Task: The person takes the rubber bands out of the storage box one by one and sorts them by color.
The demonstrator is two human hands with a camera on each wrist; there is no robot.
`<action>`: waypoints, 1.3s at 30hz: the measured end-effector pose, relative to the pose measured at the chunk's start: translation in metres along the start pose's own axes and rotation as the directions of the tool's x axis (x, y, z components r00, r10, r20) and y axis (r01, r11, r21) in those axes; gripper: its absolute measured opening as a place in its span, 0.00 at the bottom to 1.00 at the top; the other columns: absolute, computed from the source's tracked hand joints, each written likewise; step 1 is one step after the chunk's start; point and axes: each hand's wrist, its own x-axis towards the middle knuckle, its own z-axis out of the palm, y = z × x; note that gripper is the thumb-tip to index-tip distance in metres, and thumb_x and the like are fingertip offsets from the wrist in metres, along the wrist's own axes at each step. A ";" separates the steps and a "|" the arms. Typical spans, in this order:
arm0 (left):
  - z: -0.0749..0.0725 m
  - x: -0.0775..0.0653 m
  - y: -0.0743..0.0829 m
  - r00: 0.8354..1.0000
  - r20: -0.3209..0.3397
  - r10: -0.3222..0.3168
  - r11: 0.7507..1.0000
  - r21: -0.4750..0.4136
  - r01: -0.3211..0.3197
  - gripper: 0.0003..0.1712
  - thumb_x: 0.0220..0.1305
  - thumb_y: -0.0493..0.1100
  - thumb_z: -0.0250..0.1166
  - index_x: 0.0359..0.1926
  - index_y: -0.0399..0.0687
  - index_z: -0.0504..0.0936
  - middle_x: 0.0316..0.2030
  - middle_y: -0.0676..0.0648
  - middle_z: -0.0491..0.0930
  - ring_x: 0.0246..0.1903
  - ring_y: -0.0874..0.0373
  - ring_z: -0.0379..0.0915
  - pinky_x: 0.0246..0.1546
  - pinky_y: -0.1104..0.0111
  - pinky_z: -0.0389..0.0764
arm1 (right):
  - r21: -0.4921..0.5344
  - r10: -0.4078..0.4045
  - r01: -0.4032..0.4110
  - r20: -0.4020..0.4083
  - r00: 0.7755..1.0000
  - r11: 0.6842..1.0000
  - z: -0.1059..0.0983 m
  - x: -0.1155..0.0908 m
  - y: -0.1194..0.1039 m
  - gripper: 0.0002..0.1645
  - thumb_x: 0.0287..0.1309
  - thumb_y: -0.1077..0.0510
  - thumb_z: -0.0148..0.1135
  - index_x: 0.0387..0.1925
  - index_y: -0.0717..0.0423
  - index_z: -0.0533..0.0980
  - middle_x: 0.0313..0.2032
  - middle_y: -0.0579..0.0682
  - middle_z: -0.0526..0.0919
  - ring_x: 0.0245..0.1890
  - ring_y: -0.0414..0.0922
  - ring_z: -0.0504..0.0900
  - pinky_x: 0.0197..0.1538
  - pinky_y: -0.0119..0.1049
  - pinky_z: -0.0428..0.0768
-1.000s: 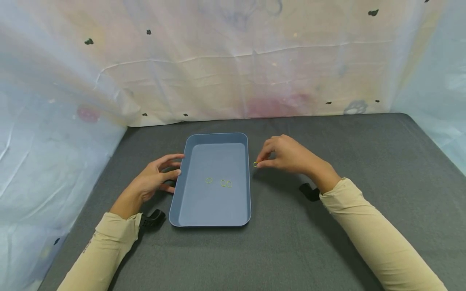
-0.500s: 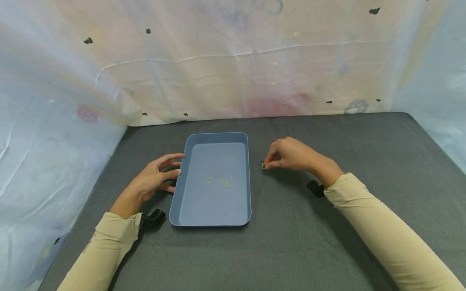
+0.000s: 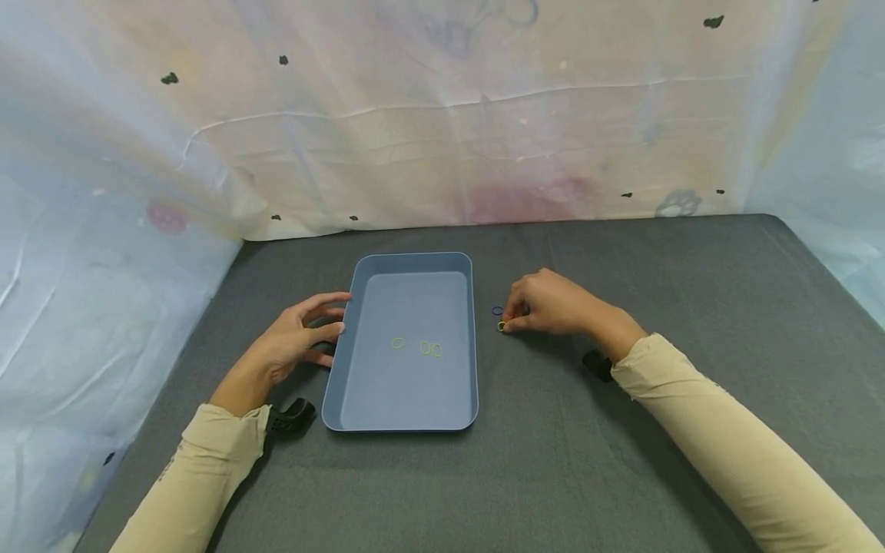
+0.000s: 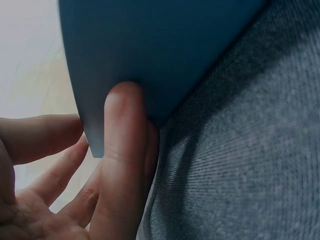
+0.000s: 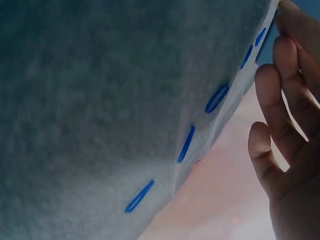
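Note:
A blue-grey tray (image 3: pixel 399 407) sits on the dark cloth, with several thin yellow rubber bands (image 3: pixel 397 343) lying on its floor. Fingertips of my left hand (image 3: pixel 293 334) rest against the tray's left wall; the left wrist view shows a finger pressed on its outer side (image 4: pixel 150 45). To the right of the tray, my right hand (image 3: pixel 553 303) pinches a yellow rubber band (image 3: pixel 501 326) between thumb and fingers, close to the cloth. One blue rubber band (image 3: pixel 497 311) lies just beyond those fingertips. Several blue rubber bands (image 5: pixel 217 99) appear in the right wrist view, mostly hidden from the head view.
The dark grey cloth (image 3: pixel 539 468) covers the table. Behind it and at both sides hangs a pale stained sheet (image 3: pixel 442 138). Black wrist straps (image 3: pixel 293 418) show below the sleeves.
With the yellow rubber band in its fingers, my right hand has moved away from the tray's right edge and slightly nearer to me. A blue band has come into sight. My left hand stays put.

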 end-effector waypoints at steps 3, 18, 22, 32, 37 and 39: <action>0.000 0.000 0.000 1.000 0.002 0.000 1.000 -0.002 0.000 0.35 0.72 0.43 0.61 0.76 0.52 0.59 0.73 0.36 0.58 0.52 0.50 0.75 0.36 0.57 0.88 | -0.026 -0.014 0.014 -0.011 1.000 1.000 0.002 0.000 0.000 0.04 0.55 0.48 0.74 0.30 0.41 0.88 0.31 0.36 0.85 0.30 0.32 0.79 0.36 0.34 0.78; -0.002 -0.001 -0.001 1.000 0.004 0.001 1.000 -0.008 -0.001 0.36 0.72 0.44 0.62 0.76 0.52 0.59 0.72 0.36 0.59 0.50 0.53 0.76 0.36 0.58 0.88 | -0.064 -0.007 0.005 -0.032 0.999 0.998 0.003 0.001 -0.004 0.05 0.53 0.49 0.75 0.34 0.41 0.88 0.32 0.37 0.85 0.33 0.34 0.81 0.43 0.40 0.78; -0.003 -0.001 0.000 1.000 0.004 -0.001 1.000 -0.013 0.001 0.35 0.72 0.44 0.62 0.76 0.53 0.60 0.72 0.36 0.59 0.49 0.53 0.77 0.36 0.58 0.88 | -0.056 -0.012 0.011 -0.035 0.999 0.998 0.002 0.001 -0.006 0.08 0.53 0.50 0.75 0.36 0.44 0.89 0.32 0.40 0.85 0.33 0.36 0.82 0.40 0.38 0.79; -0.003 0.000 0.001 1.000 0.006 0.002 1.000 -0.004 -0.002 0.35 0.72 0.44 0.62 0.76 0.53 0.60 0.73 0.36 0.59 0.50 0.52 0.76 0.36 0.58 0.88 | -0.064 -0.025 0.022 -0.040 0.999 0.998 0.001 0.001 -0.006 0.11 0.52 0.50 0.76 0.37 0.46 0.88 0.34 0.42 0.85 0.34 0.38 0.83 0.41 0.38 0.81; -0.004 -0.001 0.000 1.000 0.007 0.001 1.000 0.004 -0.001 0.36 0.71 0.46 0.63 0.75 0.53 0.60 0.73 0.36 0.58 0.50 0.51 0.76 0.36 0.57 0.88 | -0.066 -0.045 0.042 -0.046 0.998 0.997 0.003 0.002 -0.005 0.10 0.52 0.50 0.76 0.37 0.47 0.89 0.34 0.42 0.85 0.33 0.38 0.83 0.39 0.36 0.81; -0.004 -0.001 0.000 1.000 0.008 0.000 1.000 0.003 0.000 0.36 0.71 0.46 0.63 0.75 0.53 0.60 0.73 0.36 0.58 0.51 0.51 0.76 0.36 0.57 0.88 | -0.061 -0.046 0.043 -0.048 0.998 0.997 0.003 0.001 -0.005 0.10 0.52 0.51 0.76 0.37 0.47 0.89 0.34 0.42 0.85 0.33 0.38 0.83 0.39 0.36 0.81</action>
